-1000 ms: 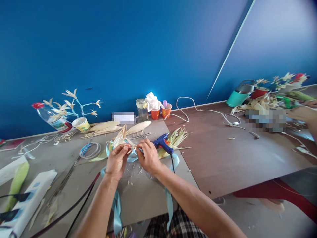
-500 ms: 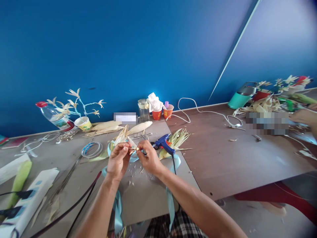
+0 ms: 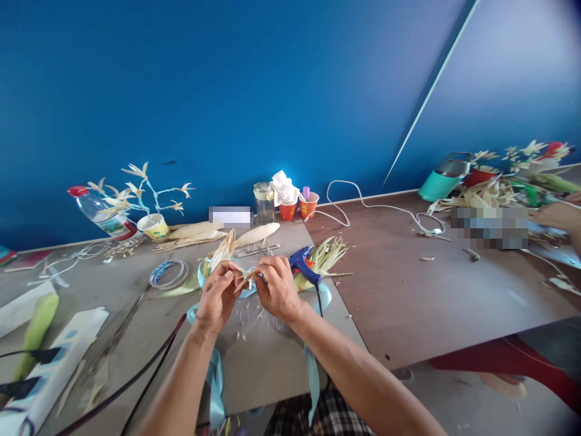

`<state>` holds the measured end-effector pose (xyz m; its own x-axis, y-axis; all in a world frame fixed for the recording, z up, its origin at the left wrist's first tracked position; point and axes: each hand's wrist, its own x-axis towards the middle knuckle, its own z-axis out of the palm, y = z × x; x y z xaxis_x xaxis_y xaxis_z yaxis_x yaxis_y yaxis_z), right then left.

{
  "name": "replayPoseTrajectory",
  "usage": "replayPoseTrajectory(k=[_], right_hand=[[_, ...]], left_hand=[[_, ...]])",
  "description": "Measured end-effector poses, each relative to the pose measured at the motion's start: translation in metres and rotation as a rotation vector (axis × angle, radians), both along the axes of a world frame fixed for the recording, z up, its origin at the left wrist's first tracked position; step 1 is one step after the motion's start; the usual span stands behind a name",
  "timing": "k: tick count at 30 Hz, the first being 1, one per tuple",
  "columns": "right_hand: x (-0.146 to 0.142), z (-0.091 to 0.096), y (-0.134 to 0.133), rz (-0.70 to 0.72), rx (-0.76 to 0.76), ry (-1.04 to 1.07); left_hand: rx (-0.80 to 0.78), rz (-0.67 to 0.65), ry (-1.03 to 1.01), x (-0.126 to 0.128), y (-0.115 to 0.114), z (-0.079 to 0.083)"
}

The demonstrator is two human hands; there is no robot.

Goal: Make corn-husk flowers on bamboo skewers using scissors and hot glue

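While a pale strip of husk is pinched between the fingertips of the left hand and the right hand, both forearms are stretched across the near edge of a grey tabletop. That edge is overhung by light-blue ribbon. Space at the right hand is closely bounded by a blue glue gun; past it, a broad stretch of brown tabletop is left open. The strip, held above the grey surface, is slanted along its length, its lower end pointed down and leftward, its upper end toward the right fingers. That upper end is covered by fingers, and the gun's nozzle is hidden behind the right hand. At far right, a co-worker's hand is blurred and partly cut off.
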<state>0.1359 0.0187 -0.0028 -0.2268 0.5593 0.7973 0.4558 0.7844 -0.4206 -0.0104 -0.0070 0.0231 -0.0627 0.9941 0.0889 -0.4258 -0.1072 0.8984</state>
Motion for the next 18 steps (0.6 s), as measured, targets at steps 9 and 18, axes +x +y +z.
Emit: replayPoseTrajectory(k=[9,18], right_hand=[[0.002,0.0031,0.0009,-0.03,0.074,-0.028],[0.0031,0.0038,-0.0001,-0.042,0.096,-0.049]], left_hand=[[0.014,0.111,-0.004,0.0024,0.0037,-0.0015],[0.022,-0.007,0.053,-0.0021,0.0031,-0.0095]])
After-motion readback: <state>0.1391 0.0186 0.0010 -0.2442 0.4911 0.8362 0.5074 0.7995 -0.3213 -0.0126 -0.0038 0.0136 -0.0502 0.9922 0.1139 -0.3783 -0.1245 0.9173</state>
